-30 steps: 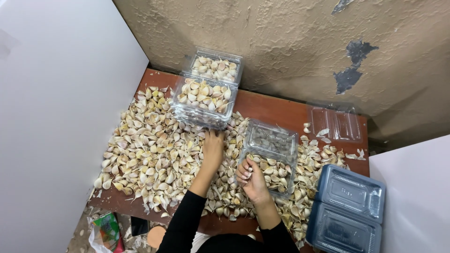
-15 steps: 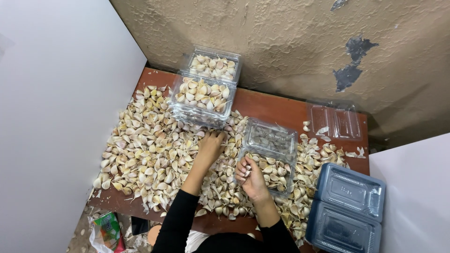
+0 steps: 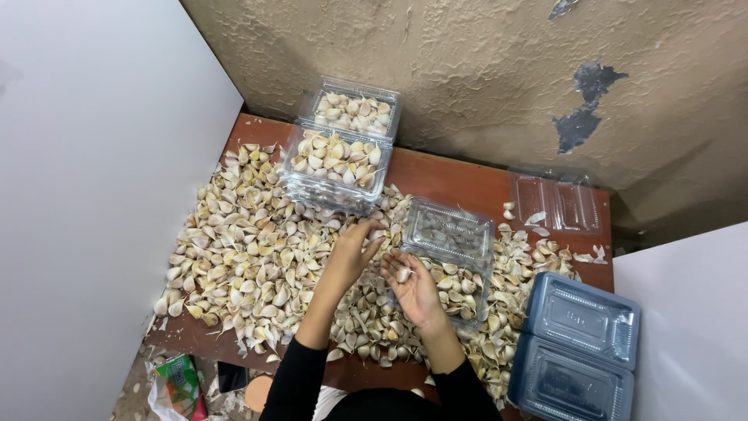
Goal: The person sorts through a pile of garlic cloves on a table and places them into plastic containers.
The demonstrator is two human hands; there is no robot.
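Clove (image 3: 403, 274) of garlic sits in the cupped right hand (image 3: 413, 284), palm up, fingers loosely curled around it. Left hand (image 3: 354, 251) reaches flat over the loose garlic pile (image 3: 241, 249), fingers spread, holding nothing. Open clear clamshell box (image 3: 452, 249) lies just beside the right hand on the red-brown table (image 3: 460, 183).

We see two clear plastic clamshell boxes filled with garlic cloves: the filled clear box at the wall (image 3: 356, 111) and, touching it in front, the filled clear box on the pile (image 3: 335, 166). An open clear hinged box half full of cloves (image 3: 452, 253) sits mid-table. An empty clear plastic tray (image 3: 558, 205) lies flat by the far right edge. A stack of empty bluish clear containers (image 3: 578, 348) rests at the near right corner. Below the table lies a crumpled green and red packet (image 3: 181, 380).
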